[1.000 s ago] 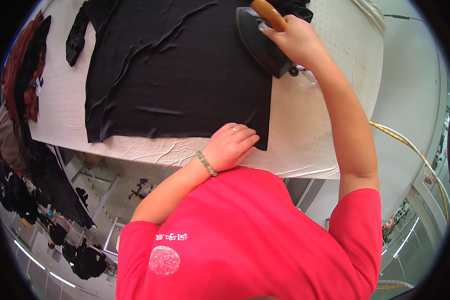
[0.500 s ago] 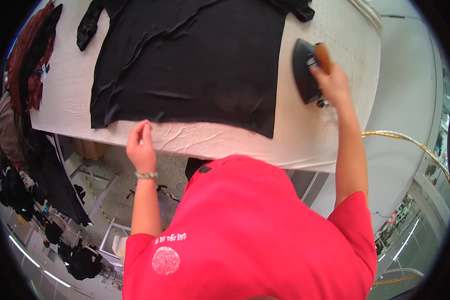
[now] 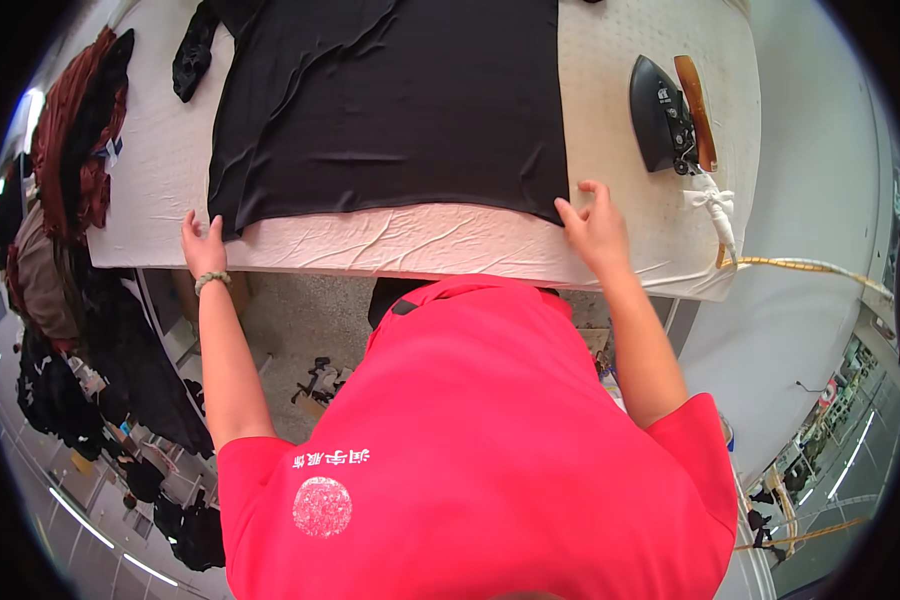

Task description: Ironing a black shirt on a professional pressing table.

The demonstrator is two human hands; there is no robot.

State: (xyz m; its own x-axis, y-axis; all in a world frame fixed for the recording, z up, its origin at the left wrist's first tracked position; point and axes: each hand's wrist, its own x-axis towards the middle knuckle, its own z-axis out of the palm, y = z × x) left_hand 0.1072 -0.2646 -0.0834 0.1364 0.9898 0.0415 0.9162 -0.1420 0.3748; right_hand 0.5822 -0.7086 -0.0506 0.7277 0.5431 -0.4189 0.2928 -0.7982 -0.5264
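A black garment (image 3: 420,130) with sleeves lies spread on the pale padded ironing table (image 3: 420,240), its hem toward me and a few creases across it. My left hand (image 3: 204,250), fingers apart, is at the hem's left corner. Over at the right corner, my right hand (image 3: 600,232) is open, its thumb at the fabric's edge. Whether either hand presses the cloth I cannot tell. To the right of the garment, a dark iron (image 3: 656,112) with a wooden handle rests on the table, out of my hands.
White cloth is tied round the iron's cord (image 3: 712,205), which continues as a yellowish hose (image 3: 810,265) off the table's right side. Rust-red and black garments (image 3: 70,150) hang at the left end. A grey floor (image 3: 300,320) shows below the table's front edge.
My right hand has let go of the iron and come to the garment's right corner. My left hand has moved left along the hem to the other corner, and its fingers have spread.
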